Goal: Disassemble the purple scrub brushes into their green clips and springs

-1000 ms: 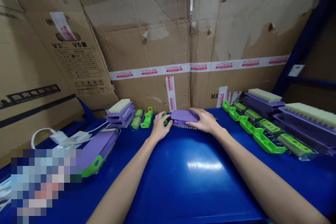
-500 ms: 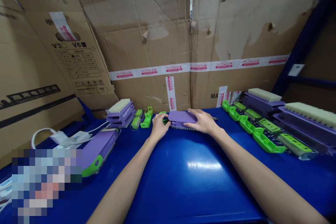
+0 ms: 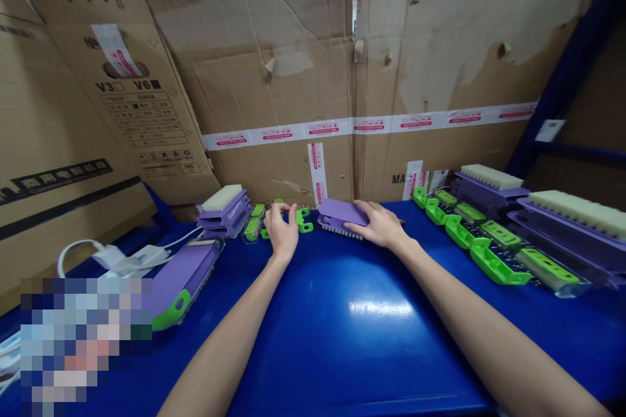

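Note:
A purple brush body [image 3: 340, 212] lies with its pale bristles down on the blue table, its near left end tilted slightly up. My right hand [image 3: 379, 225] grips its right end, thumb in front and fingers over the top. My left hand [image 3: 282, 231] is apart from the brush body, above green plastic parts to its left; its fingers are curled, thumb raised and apart from them, with nothing visible between. A green end piece [image 3: 305, 227] lies between my left hand and the brush body. Another green piece behind my left hand is mostly hidden.
Left stand a purple brush with cream bristles up [image 3: 222, 202], clear-and-green cases [image 3: 253, 228] and a long purple-green brush [image 3: 183, 273] near a white power strip [image 3: 147, 254]. Green handles [image 3: 493, 264], cases [image 3: 552, 267] and purple brushes [image 3: 580, 215] line the right. Cardboard [image 3: 274, 78] walls the back.
My left hand has let go of the brush body's left end and moved left, uncovering the green end piece. The brush body has shifted slightly right and turned; my right hand still grips it.

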A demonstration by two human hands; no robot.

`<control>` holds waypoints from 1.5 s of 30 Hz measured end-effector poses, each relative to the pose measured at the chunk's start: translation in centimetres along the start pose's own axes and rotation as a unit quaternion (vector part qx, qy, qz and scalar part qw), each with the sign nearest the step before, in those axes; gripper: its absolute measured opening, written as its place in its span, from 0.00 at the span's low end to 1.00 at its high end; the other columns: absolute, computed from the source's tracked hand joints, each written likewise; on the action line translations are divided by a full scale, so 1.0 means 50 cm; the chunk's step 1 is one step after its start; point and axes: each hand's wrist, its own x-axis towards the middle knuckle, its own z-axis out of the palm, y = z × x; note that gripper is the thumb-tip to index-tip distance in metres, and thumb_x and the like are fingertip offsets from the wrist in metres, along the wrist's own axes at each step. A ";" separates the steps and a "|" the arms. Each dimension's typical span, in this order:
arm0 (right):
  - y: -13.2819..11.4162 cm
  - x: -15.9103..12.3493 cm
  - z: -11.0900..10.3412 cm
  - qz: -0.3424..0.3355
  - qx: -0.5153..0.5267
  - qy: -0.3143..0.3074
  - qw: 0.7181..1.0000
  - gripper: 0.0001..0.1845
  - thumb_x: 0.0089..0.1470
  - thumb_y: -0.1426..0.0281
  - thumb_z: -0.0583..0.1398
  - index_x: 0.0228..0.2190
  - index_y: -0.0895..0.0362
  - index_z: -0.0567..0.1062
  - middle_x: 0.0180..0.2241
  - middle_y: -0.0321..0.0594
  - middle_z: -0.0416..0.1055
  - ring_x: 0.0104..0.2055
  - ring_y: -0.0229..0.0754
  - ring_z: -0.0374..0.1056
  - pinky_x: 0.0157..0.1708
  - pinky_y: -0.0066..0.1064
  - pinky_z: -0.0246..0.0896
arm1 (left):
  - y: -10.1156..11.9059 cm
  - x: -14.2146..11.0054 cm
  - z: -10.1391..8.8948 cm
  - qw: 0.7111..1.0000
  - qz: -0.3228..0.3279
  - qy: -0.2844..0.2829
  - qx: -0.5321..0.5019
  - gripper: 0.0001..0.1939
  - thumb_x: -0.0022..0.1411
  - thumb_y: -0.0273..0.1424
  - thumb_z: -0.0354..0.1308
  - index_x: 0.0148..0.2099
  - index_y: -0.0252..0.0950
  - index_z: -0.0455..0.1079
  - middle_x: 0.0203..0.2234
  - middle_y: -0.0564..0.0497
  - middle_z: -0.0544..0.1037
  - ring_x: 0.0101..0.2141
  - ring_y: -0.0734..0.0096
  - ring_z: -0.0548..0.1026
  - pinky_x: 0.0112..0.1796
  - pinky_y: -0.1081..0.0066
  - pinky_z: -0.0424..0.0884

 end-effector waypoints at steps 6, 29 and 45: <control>-0.014 0.000 -0.003 0.033 -0.037 0.000 0.999 0.39 0.51 0.44 0.53 0.56 0.56 0.63 0.49 0.50 0.69 0.48 0.52 0.67 0.44 0.39 0.60 | -0.001 0.005 0.001 0.999 -0.028 0.037 -0.027 0.08 0.61 0.36 0.54 0.32 0.39 0.60 0.28 0.53 0.69 0.34 0.66 0.67 0.38 0.68 0.61; -0.069 -0.003 0.009 0.002 -0.022 -0.012 1.000 0.41 0.50 0.57 0.55 0.62 0.58 0.50 0.53 0.55 0.59 0.53 0.58 0.57 0.46 0.47 0.54 | 0.054 -0.019 0.002 0.997 0.004 0.004 -0.082 0.11 0.60 0.35 0.57 0.30 0.39 0.59 0.27 0.54 0.68 0.32 0.70 0.68 0.37 0.70 0.62; -0.051 -0.003 0.018 -0.075 -0.064 -0.008 0.995 0.31 0.57 0.58 0.53 0.57 0.60 0.59 0.47 0.52 0.71 0.49 0.50 0.65 0.49 0.38 0.51 | 0.055 -0.021 0.004 0.993 -0.023 -0.040 -0.112 0.08 0.61 0.35 0.53 0.34 0.39 0.58 0.28 0.53 0.68 0.32 0.70 0.69 0.36 0.70 0.64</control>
